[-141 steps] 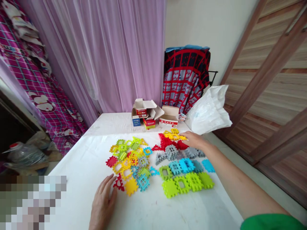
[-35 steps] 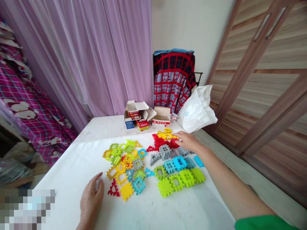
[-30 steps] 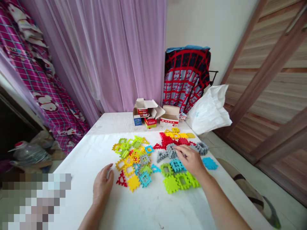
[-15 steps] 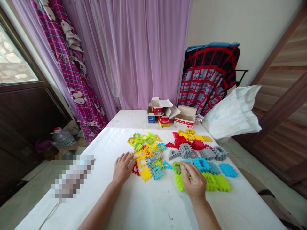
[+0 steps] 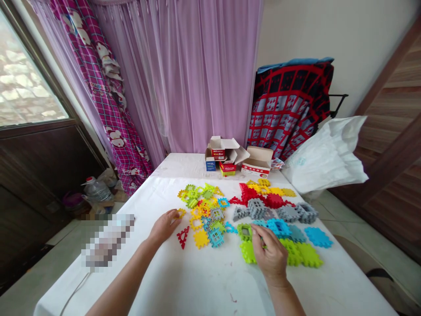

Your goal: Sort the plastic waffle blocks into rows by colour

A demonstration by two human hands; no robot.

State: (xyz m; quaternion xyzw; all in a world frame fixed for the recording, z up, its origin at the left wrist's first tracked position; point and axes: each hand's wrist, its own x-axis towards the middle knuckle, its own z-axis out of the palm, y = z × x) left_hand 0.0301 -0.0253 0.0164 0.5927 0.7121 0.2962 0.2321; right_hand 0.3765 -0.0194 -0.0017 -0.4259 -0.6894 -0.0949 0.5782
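Colourful toothed plastic tiles lie on a white table (image 5: pixel 197 285). My left hand (image 5: pixel 163 226) has its fingers curled round a yellow tile (image 5: pixel 180 213) at the left edge of a loose mixed pile (image 5: pixel 204 210). A red triangle tile (image 5: pixel 183 236) lies just right of that hand. My right hand (image 5: pixel 270 254) rests fingers-down on a row of joined lime-green tiles (image 5: pixel 297 254), with its fingertips at a green frame tile (image 5: pixel 244 231). Behind it are rows of blue tiles (image 5: pixel 286 228), grey tiles (image 5: pixel 289 213), and red and yellow tiles (image 5: pixel 263 195).
Small open cardboard boxes (image 5: pixel 237 160) stand at the table's far end. A white plastic bag (image 5: pixel 325 153) hangs over the right edge, in front of a red patterned cloth (image 5: pixel 289 105). Purple curtains hang behind. A plastic bottle (image 5: pixel 95 188) sits on the floor at left.
My right hand drew back from the far red and yellow tiles to the green row near me. My left hand moved up and closed on a yellow tile. The camera swung left.
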